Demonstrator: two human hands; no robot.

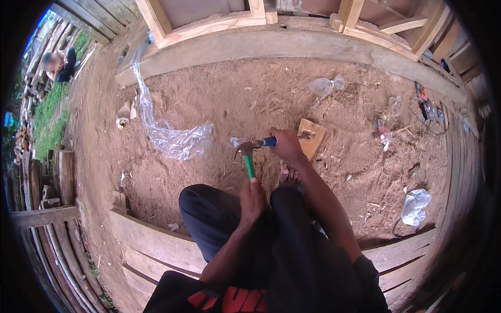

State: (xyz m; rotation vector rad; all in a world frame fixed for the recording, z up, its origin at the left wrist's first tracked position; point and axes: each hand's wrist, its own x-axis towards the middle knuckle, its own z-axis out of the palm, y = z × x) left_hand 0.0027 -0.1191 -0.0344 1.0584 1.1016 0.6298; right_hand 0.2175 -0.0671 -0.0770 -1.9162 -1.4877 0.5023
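My left hand [253,197] is wrapped round the green handle of a claw hammer [249,164], whose metal head is raised in front of me. In my right hand [286,145] is a chisel [269,141] with a blue handle, held sideways; its blade is hidden by my fingers. The hammer head is right at the chisel's butt end, though I cannot tell whether they touch. Just right of my right hand a flat wooden block [314,131] with a rough recess cut in it lies on the dirt. My bare foot [289,177] is close to its near end.
A long strip of clear plastic [177,141] lies to the left. Plastic bags [416,206] and wood chips litter the dirt floor. Wooden frames [209,32] stand along the far concrete ledge [292,48]. Planks [156,237] are behind me. Another person [61,65] sits outside, far left.
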